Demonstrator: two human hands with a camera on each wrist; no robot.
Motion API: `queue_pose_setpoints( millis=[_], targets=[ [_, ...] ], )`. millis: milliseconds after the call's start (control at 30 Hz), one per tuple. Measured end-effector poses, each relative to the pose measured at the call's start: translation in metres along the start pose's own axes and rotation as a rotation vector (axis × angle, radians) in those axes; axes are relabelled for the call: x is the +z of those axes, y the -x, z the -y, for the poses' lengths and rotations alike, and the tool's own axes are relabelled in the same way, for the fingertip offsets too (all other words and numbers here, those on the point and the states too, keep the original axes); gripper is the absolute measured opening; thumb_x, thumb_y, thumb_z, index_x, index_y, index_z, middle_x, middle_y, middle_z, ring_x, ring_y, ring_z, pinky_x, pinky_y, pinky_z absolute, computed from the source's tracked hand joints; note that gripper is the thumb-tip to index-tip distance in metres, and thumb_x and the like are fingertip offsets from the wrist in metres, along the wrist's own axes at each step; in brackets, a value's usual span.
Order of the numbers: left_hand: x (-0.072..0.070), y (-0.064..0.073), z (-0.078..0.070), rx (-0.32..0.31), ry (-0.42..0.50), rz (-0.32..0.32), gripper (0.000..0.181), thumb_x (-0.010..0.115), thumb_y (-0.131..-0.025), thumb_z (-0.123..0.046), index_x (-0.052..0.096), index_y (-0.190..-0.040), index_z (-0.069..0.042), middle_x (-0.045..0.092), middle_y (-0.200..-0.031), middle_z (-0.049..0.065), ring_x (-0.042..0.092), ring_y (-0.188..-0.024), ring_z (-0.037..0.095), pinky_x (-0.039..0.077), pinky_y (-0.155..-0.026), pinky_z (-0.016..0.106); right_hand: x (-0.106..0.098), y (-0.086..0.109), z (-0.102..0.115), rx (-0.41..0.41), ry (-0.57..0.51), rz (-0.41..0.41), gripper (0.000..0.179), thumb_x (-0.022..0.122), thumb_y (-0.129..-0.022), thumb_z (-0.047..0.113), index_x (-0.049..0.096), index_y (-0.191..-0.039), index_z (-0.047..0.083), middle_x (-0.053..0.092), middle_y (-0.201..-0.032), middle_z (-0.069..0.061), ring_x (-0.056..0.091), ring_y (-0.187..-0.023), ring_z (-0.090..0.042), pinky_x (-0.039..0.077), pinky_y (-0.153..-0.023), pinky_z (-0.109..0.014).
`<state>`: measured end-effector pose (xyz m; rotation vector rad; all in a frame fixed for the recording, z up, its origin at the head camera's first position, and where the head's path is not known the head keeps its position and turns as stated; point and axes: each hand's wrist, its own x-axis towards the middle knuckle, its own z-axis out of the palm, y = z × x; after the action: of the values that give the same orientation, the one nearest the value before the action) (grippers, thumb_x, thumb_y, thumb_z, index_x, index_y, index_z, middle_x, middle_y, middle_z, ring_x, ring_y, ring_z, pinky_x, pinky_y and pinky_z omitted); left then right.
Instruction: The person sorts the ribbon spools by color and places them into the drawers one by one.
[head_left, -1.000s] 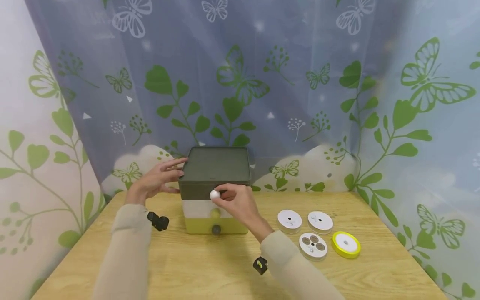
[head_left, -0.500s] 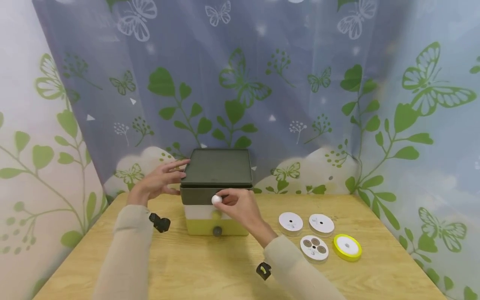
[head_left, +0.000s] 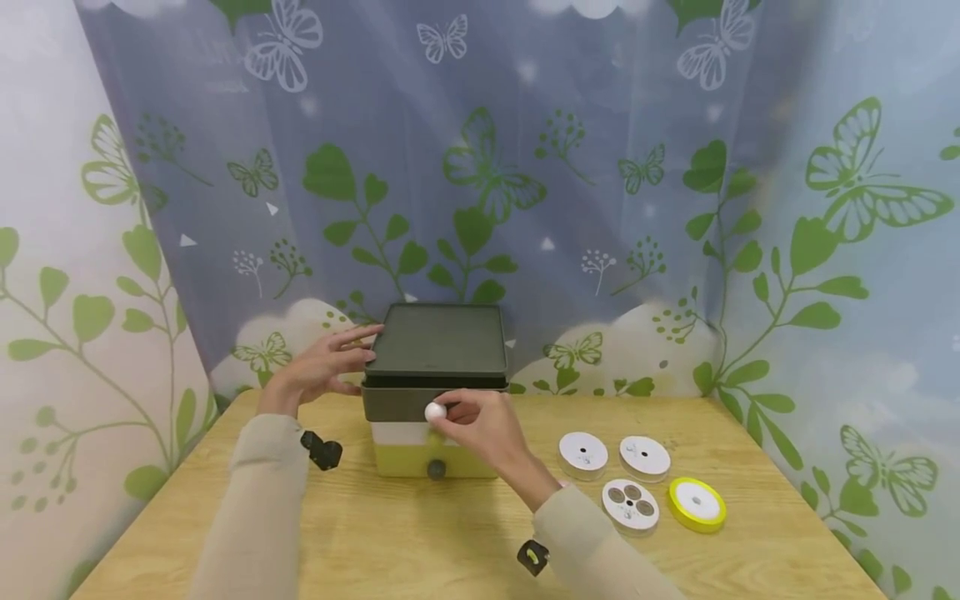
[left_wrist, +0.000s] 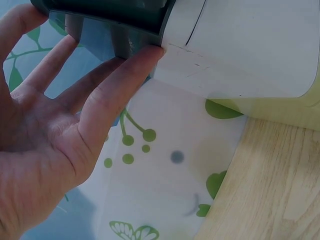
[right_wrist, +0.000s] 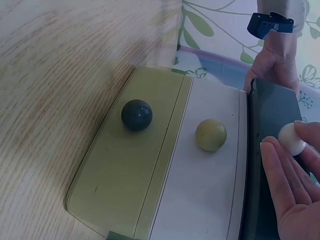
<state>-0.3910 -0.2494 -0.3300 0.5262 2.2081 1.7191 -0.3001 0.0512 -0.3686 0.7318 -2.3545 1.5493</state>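
The tabletop (head_left: 420, 542) carries one chest (head_left: 435, 392) of three drawers stacked dark, white and yellow-green. Against the earlier pictures, the dark top drawer (head_left: 397, 403) now stands slightly out from under the chest's lid (head_left: 438, 342), a gap showing beneath the lid's front edge where it sat flush a second ago; both hands keep much the same places.

To the right of the chest lie four spools: two white spools (head_left: 583, 452) (head_left: 645, 456), one white spool with holes (head_left: 631, 502), and one yellow spool (head_left: 697, 503). The chest bears three knobs: a white knob (head_left: 434, 412), a green knob (right_wrist: 210, 135) and a dark knob (head_left: 437, 469).

The left hand (head_left: 324, 367) is spread, its straight fingers (left_wrist: 120, 85) pressed against the chest's left side at the dark drawer's edge. The right hand (head_left: 480, 423) pinches the white knob on the front of the top drawer between thumb and fingertips.
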Motion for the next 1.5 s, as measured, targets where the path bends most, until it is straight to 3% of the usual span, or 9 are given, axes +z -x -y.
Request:
queue_pose_setpoints(
  millis=[700, 1500],
  targets=[
    [0.000, 0.000, 0.001, -0.004, -0.014, -0.013, 0.068, 0.057, -0.107, -0.027, 0.024, -0.166, -0.022, 0.000, -0.174, 0.019, 0.018, -0.155, 0.049, 0.058, -0.083, 0.036, 0.000, 0.014, 0.006, -0.040, 0.024, 0.017, 0.020, 0.084, -0.087, 0.014, 0.080, -0.106, 0.008, 0.080, -0.089, -0.011, 0.078, -0.074, -0.017, 0.062, -0.068, -0.020],
    [0.001, 0.000, -0.001, -0.003, -0.014, -0.005, 0.068, 0.056, -0.108, -0.027, 0.023, -0.166, -0.021, -0.001, -0.174, 0.019, 0.014, -0.156, 0.051, 0.059, -0.088, 0.037, 0.000, 0.032, 0.017, -0.015, -0.006, 0.009, 0.019, 0.084, -0.086, 0.014, 0.081, -0.104, 0.011, 0.081, -0.087, -0.007, 0.077, -0.072, -0.015, 0.061, -0.065, -0.021]
  ],
)
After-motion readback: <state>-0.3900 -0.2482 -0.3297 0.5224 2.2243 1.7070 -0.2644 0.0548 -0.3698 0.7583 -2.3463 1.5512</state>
